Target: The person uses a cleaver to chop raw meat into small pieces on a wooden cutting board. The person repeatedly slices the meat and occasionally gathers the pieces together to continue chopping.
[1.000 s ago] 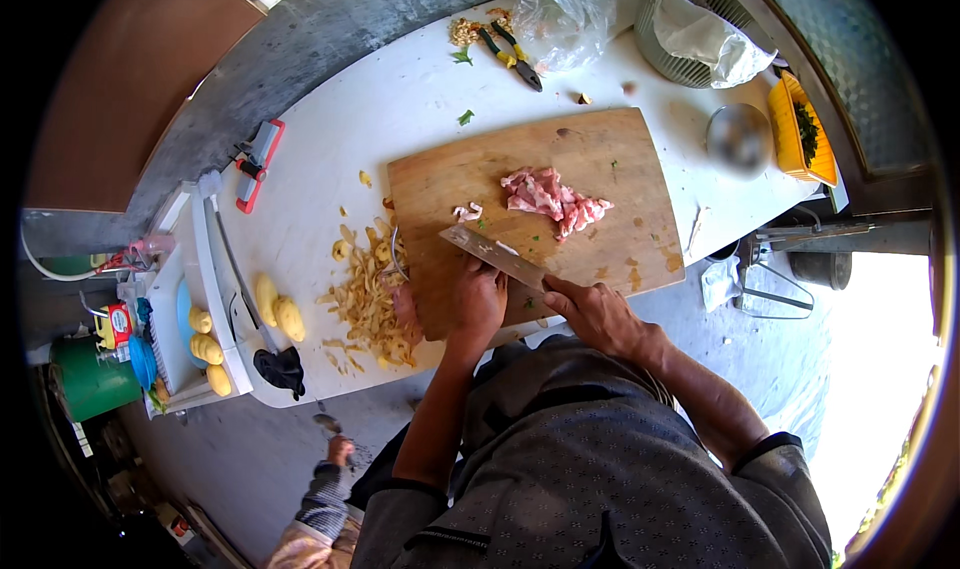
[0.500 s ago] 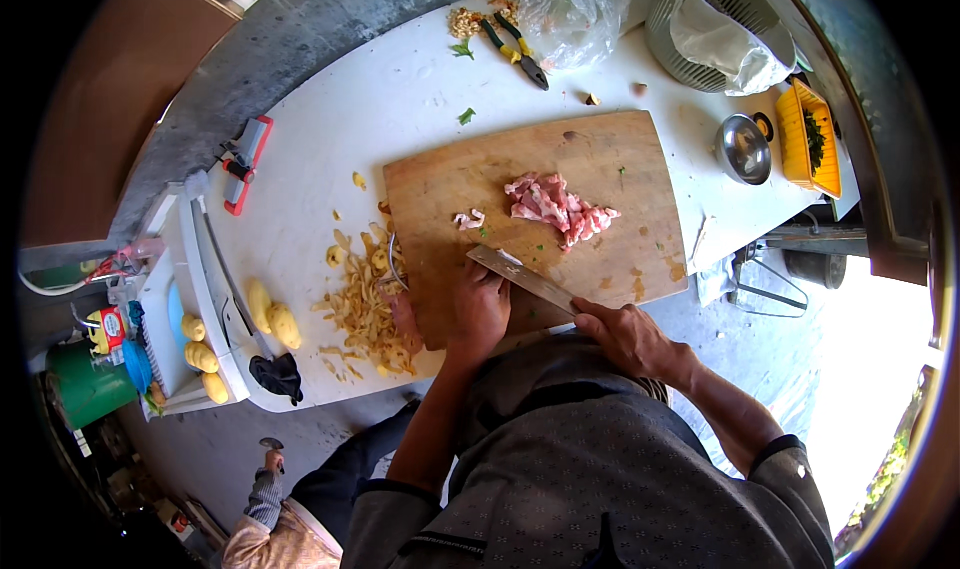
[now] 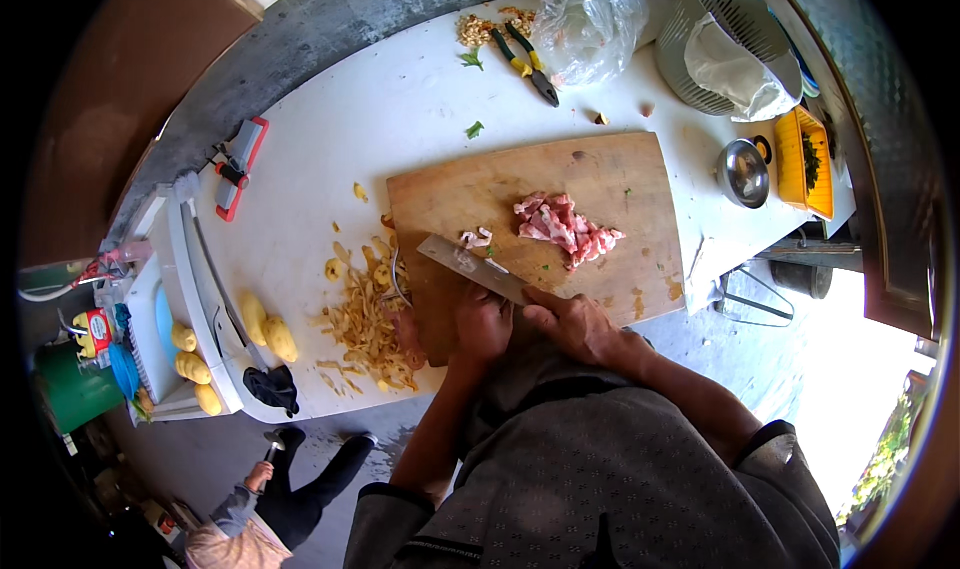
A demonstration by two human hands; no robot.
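Observation:
My right hand (image 3: 575, 324) is closed round the handle of a broad-bladed cleaver (image 3: 465, 266). Its blade slants up to the left, over the near part of the wooden cutting board (image 3: 580, 159). Just below the blade, my left hand (image 3: 485, 321) is curled closed at the board's near edge; whatever its fingers hold is hidden. Beyond the cleaver lies a pile of raw, pink-and-white meat pieces (image 3: 565, 227). A few small whitish scraps of meat (image 3: 477, 237) are close to the blade.
Potato peelings (image 3: 365, 314) heap left of the board, near whole potatoes (image 3: 265, 327). Pliers (image 3: 530, 67) and a plastic bag (image 3: 590, 31) lie at the back. A basket (image 3: 700, 44), metal bowl (image 3: 743, 174) and yellow tray (image 3: 803, 164) stand right. Another person (image 3: 235, 539) is lower left.
The cleaver has shifted left, its tip now beside the small scraps. My right hand moved left with it, close to my left hand. The other person has stepped, both legs now showing.

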